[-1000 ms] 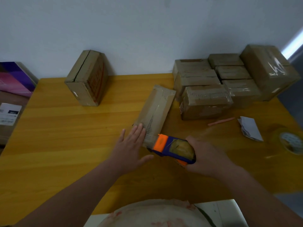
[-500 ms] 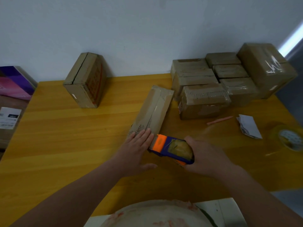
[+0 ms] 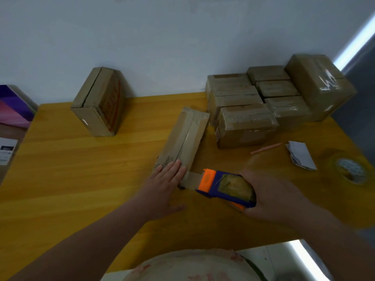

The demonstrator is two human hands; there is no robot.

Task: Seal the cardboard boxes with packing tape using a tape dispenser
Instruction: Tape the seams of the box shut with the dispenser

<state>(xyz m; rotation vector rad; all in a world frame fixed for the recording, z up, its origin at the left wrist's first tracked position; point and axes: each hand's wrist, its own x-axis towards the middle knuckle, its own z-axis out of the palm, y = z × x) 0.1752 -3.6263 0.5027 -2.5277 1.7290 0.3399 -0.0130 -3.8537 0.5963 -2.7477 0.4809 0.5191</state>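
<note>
Pointing away-right on the yellow table [image 3: 81,179] by a white wall [image 3: 162,37], the cardboard box [image 3: 188,136] is pressed by the flat left hand [image 3: 162,187]; the right hand [image 3: 272,195] grips the tape dispenser [image 3: 223,185], seemingly touching it.

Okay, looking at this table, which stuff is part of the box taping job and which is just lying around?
In the job: long flat box under the left hand; tape dispenser gripped by the right hand; upright box; stack of taped boxes.
Lying about: pink stick; folded paper; loose tape roll, unused; purple carton at far left.
</note>
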